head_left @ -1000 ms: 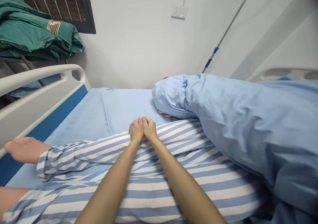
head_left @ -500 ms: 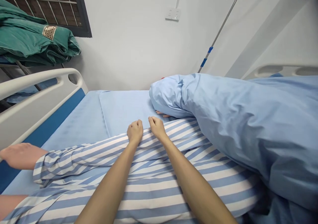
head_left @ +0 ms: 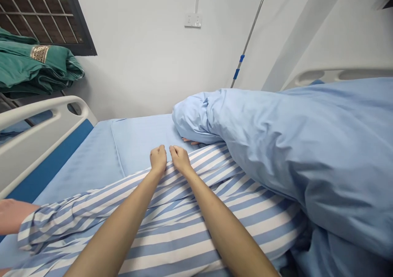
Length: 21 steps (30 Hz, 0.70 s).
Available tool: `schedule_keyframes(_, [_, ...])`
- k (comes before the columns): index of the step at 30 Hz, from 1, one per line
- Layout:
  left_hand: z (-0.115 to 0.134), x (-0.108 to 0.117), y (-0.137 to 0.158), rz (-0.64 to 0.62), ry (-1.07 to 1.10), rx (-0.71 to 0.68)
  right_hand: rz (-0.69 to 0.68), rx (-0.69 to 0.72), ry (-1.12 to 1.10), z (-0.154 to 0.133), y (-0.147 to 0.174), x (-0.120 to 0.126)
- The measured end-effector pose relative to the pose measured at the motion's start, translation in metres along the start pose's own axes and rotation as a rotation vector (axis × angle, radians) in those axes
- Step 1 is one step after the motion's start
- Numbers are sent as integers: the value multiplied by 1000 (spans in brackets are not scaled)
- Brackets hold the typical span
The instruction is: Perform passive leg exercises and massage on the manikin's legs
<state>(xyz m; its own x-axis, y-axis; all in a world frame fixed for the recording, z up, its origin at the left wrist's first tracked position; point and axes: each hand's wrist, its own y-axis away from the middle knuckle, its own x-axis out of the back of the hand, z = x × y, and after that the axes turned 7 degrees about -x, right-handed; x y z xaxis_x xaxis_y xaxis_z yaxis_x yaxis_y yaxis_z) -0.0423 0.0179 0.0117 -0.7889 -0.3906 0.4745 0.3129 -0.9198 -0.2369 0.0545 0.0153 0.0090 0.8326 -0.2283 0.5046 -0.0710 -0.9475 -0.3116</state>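
Observation:
My left hand [head_left: 159, 158] is closed in a fist beyond the far edge of the blue-and-white striped trousers [head_left: 181, 244] on a lying figure. Beside it, a small gap away, my right hand [head_left: 180, 159] is also closed. Both forearms reach across the striped legs. What the fingers hold, if anything, is hidden from me. Under the fists and beyond them spreads the light blue bed sheet [head_left: 141, 133]. A folded-back blue quilt [head_left: 276, 138] covers the figure's upper part, and a few fingertips [head_left: 190, 141] show under its edge. A bare foot [head_left: 15, 215] sticks out at the left.
A white and blue bed end board [head_left: 46, 146] bounds the left side. Green folded cloth [head_left: 39, 66] lies near the barred window [head_left: 39, 15]. An IV pole [head_left: 250, 35] rises beyond the quilt, and a socket [head_left: 193, 20] is on the wall.
The whole view has shifted, so the bed and hands sit farther left. My two fists have come slightly closer together, still closed at the far edge of the striped trousers.

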Motion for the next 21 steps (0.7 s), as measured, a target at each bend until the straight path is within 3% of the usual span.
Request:
schedule_keyframes(7, [-16, -13, 8, 111, -33, 1, -9, 4, -29, 1, -2, -2])
schedule_keyframes(14, [-16, -9, 12, 66, -149, -24, -7, -47, -77, 3, -2, -4])
schedule_keyframes(17, [-13, -7, 13, 48, -170, -13, -80, -64, -53, -4, -7, 1])
schedule_keyframes(21, [-12, -6, 14, 27, -181, 1, -74, 12, -7, -12, -16, 17])
